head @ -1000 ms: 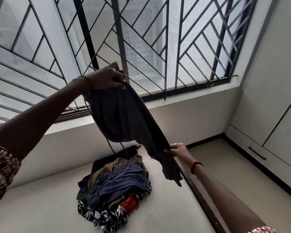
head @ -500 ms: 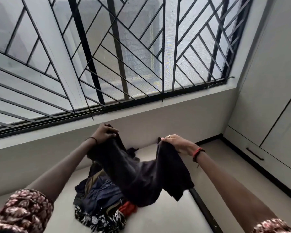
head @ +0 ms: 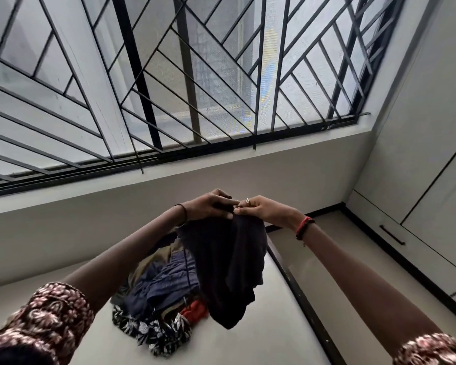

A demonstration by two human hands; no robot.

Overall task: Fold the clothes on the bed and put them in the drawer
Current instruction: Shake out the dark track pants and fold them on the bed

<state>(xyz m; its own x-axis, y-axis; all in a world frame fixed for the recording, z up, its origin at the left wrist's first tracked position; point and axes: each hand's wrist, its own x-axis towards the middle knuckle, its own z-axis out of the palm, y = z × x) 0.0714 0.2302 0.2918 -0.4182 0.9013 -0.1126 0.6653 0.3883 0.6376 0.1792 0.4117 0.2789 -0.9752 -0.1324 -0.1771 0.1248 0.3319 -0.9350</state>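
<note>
1. Your left hand point(head: 208, 206) and right hand point(head: 267, 210) meet, touching, high above the bed point(head: 248, 346). The fingers of each curl over the top edge of a dark garment point(head: 227, 267) and pinch it.
2. The garment hangs doubled from this shared grip, clear of the mattress. Holding both ends together at height probably lets the cloth fall straight, so that its halves line up before you lay it down.
3. Its lower end dangles in front of the right side of the pile of unfolded clothes point(head: 158, 288). The pile lies mid-bed and includes blue and olive cloth, a red piece point(head: 194, 310) and a black-and-white floral piece point(head: 153, 330) nearest you. Whether the hem touches the pile cannot be told.
4. Bare mattress shows near and to the right of the pile. It seems the likeliest surface for the next fold.
5. A dark bed rail point(head: 300, 293) bounds the bed on the right, and beyond it lies the floor point(head: 334, 248).
6. A pale wardrobe point(head: 432, 127) stands at the far right. Its low panel with a black handle point(head: 391, 235) is, by judgement, the drawer point(head: 367, 210), and it is closed. You must free a hand to open it.
7. A barred window grille point(head: 195, 88) fills the far wall, well apart from the work.
8. A red wristband point(head: 304, 227) sits on your right wrist, just beside the garment but not caught in it.
</note>
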